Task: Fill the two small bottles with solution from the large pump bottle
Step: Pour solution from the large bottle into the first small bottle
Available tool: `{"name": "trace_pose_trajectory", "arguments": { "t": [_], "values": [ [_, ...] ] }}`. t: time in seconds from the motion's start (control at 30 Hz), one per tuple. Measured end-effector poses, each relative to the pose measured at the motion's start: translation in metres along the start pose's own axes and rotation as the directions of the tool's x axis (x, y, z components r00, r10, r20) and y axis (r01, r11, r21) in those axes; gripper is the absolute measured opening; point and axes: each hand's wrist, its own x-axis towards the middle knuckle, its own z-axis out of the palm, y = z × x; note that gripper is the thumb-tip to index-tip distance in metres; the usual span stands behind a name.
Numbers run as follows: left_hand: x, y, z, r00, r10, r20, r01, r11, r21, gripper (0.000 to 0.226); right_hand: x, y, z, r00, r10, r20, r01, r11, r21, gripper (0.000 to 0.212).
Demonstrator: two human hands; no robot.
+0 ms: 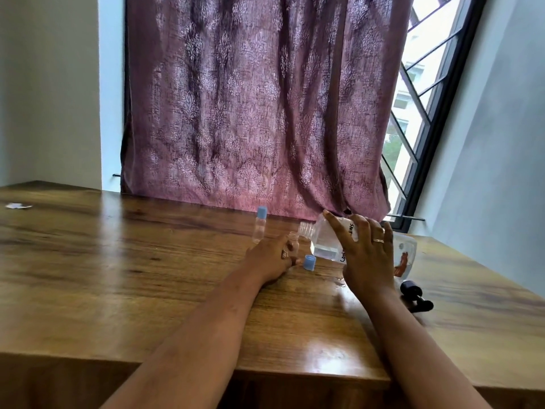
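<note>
- The right hand (365,252) holds the large bottle (324,240) tipped over, its long axis slanting from the base under the palm up and left to the bare threaded neck
- Its fingers (336,224) are spread and curled round the body of the large bottle, the forefinger lying high along the upper side
- The pump (415,295) is off and lies on the worktop (147,261), right of the large bottle and nearer the person
- The clear solution sits in the low side of the large bottle and none shows at the neck
- The open small bottle (294,242) stands upright just left of the large bottle's neck, its mouth a little lower than the neck opening and very near it
- The left hand (274,258) grips this small bottle low down; its fingers wrap the far side and are mostly hidden, so how tightly they close cannot be told
- The blue cap (309,262) lies on the worktop just below the large bottle's neck, beside the left hand
- The capped small bottle (259,228) stands further left of the large bottle, apart from both hands
- Judgement: the pour turns on bringing the neck over the small mouth; the gap lies leftward and slightly down, and the right hand is the one to close it, with more tilt needed for flow
</note>
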Motion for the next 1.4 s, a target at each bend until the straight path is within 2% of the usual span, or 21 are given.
{"name": "trace_pose_trajectory", "arguments": {
  "t": [0.27, 0.6, 0.8, 1.4],
  "values": [
    [0.0, 0.0003, -0.0012, 1.0, 0.014, -0.011, -0.015, 1.0, -0.009, 0.036, 0.0011, 0.0002, 0.0007, 1.0, 0.006, -0.02, -0.005, 1.0, 0.03, 0.099],
    [0.0007, -0.0006, -0.0006, 1.0, 0.007, -0.018, -0.007, 1.0, -0.024, 0.041, 0.0021, 0.0012, 0.0019, 0.999, 0.002, -0.04, 0.0, 0.999, 0.039, 0.102],
    [0.0012, -0.0022, 0.0006, 1.0, 0.015, -0.021, -0.015, 1.0, -0.022, 0.031, 0.0033, 0.0013, 0.0004, 0.999, -0.017, -0.043, 0.017, 1.0, 0.017, 0.102],
    [0.0023, -0.003, 0.0007, 0.999, 0.028, -0.024, -0.028, 1.0, -0.01, 0.033, 0.0049, 0.0014, -0.0019, 0.997, -0.035, -0.066, 0.036, 0.999, 0.016, 0.103]
  ]
}}
